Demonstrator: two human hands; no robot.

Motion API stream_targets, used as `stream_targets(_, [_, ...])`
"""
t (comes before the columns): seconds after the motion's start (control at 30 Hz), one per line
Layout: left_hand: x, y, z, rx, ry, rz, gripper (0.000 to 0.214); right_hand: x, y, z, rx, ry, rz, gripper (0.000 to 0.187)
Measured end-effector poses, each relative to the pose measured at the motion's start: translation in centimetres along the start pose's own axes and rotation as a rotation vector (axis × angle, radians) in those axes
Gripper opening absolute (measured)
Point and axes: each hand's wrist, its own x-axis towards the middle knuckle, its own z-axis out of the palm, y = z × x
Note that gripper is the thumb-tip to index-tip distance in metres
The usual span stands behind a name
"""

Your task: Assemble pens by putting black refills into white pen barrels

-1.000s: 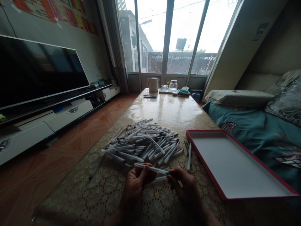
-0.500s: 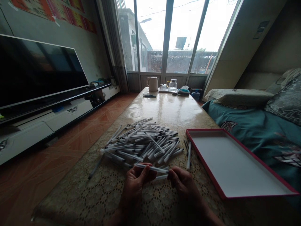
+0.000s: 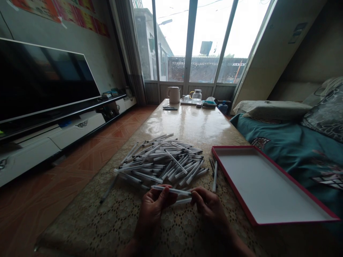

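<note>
A white pen (image 3: 180, 192) is held level above the near part of the table. My left hand (image 3: 153, 205) grips its barrel between thumb and fingers. At the pen's dark right end, the fingers of my right hand (image 3: 208, 202) are pinched together on it. Just below lies a second white piece (image 3: 183, 201), its right end reaching my right fingertips; whether they touch it I cannot tell. Beyond both hands spreads a heap of white pens (image 3: 166, 157) with dark ends, lying in many directions.
A shallow red-rimmed tray (image 3: 238, 192) with a white bottom lies on the right. Between it and the heap are a white pen (image 3: 214, 176) and thin dark pieces (image 3: 212, 166). A beige jug (image 3: 174, 95) and a glass jar (image 3: 197, 96) stand at the table's far end.
Almost nothing differs. Both hands keep hold of the same pen, and the view has shifted very slightly.
</note>
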Motion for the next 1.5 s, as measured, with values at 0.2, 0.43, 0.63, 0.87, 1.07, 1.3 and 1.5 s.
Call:
stream_targets(0.2, [-0.01, -0.03, 0.01, 0.02, 0.012, -0.004, 0.035, -0.07, 0.47, 0.09, -0.086, -0.013, -0.026, 0.036])
stream_targets(0.43, [-0.1, 0.05, -0.05, 0.0, 0.027, -0.011, 0.034, 0.14, 0.3, 0.15, -0.093, -0.012, -0.042, 0.025])
stream_targets(0.63, [0.17, -0.12, -0.35, 0.002, 0.006, -0.022, 0.033, -0.02, 0.55, 0.36, -0.137, 0.003, -0.082, 0.029])
stream_targets(0.87, [-0.09, 0.05, 0.05, -0.013, 0.012, -0.017, 0.032, 0.02, 0.24, 0.17, -0.187, 0.009, -0.099, 0.035])
stream_targets(1.07, [-0.11, 0.18, 0.2, -0.006, 0.021, -0.013, 0.034, 0.12, 0.41, 0.28, -0.137, 0.027, -0.088, 0.023])
stream_targets(1.3, [-0.02, 0.07, 0.04, -0.015, 0.02, -0.005, 0.034, 0.19, 0.53, 0.24, -0.187, 0.007, -0.108, 0.032])
stream_targets(1.5, [0.0, -0.03, 0.02, -0.012, 0.02, -0.007, 0.034, 0.06, 0.4, 0.33, -0.189, -0.009, -0.098, 0.033])
